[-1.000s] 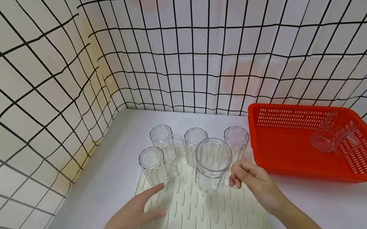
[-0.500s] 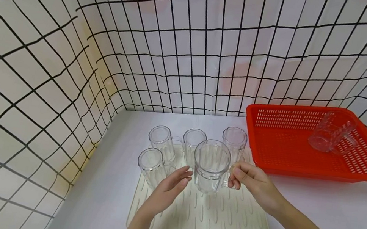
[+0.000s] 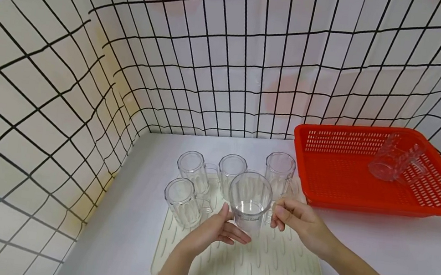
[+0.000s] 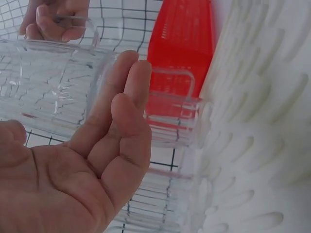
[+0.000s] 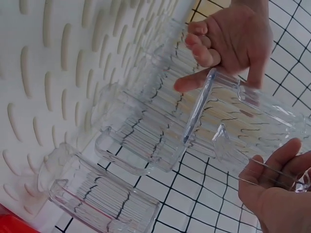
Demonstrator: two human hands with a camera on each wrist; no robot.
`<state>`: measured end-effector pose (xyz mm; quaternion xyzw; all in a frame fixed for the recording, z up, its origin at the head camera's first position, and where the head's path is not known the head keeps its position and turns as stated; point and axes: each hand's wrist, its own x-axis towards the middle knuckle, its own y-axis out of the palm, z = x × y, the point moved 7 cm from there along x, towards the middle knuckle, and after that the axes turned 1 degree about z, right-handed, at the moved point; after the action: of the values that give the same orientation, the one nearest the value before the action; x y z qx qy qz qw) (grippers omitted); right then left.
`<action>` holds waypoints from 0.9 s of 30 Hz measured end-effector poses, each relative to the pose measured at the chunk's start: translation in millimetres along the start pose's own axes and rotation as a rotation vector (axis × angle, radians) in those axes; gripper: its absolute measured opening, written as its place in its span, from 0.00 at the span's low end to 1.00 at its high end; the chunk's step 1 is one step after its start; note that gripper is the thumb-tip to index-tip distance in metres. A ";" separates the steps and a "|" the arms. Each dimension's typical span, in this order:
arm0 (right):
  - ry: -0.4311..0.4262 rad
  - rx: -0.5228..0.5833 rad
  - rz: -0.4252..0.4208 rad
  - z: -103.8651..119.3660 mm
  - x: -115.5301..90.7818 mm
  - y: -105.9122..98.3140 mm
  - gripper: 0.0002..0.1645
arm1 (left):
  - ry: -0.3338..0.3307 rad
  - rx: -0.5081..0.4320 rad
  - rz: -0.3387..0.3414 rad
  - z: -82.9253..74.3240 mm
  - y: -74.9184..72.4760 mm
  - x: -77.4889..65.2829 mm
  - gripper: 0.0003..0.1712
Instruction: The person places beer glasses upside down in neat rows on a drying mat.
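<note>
Left hand, fingers loosely extended, beside one clear ribbed mug; right hand grips its handle above one cream ridged mat. Four clear mugs beyond; a sixth mug inside one red perforated plastic basket.

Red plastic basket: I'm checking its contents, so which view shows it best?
The head view: it shows the red plastic basket almost whole, from above, with a clear mug inside. The left wrist view shows only part of it, cut off at the top; the right wrist view, only a small piece, lower left.
</note>
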<state>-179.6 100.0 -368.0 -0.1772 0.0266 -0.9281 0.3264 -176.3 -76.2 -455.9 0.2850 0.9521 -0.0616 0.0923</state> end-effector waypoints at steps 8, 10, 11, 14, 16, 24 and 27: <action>-0.038 -0.007 0.120 -2.9 -2.2 14.3 0.10 | -0.006 -0.261 -0.069 8.2 -5.6 7.4 0.47; -0.025 -0.051 0.137 -4.3 -3.2 17.0 0.11 | 0.008 -0.304 -0.075 8.9 -7.3 8.6 0.48; -0.021 -0.076 0.146 -4.7 -3.7 18.3 0.11 | 0.017 -0.309 -0.071 8.8 -8.0 8.4 0.48; -0.019 -0.121 0.182 -5.1 -5.0 21.9 0.11 | 0.011 -0.288 -0.023 9.3 -8.1 9.0 0.53; -0.029 -0.131 0.217 -4.5 -6.0 24.7 0.10 | -0.020 -0.271 0.021 11.5 -7.2 9.3 0.54; -0.119 -0.285 0.330 -3.7 -11.4 33.3 0.09 | -0.147 -0.267 0.067 20.1 -4.7 11.1 0.47; -0.148 -0.353 0.368 -3.8 -12.9 36.7 0.08 | -0.153 -0.314 0.039 20.3 -3.2 12.4 0.46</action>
<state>-149.7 78.9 -381.6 -0.2908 0.1958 -0.8187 0.4547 -185.3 -75.8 -478.2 0.2797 0.9346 0.0680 0.2089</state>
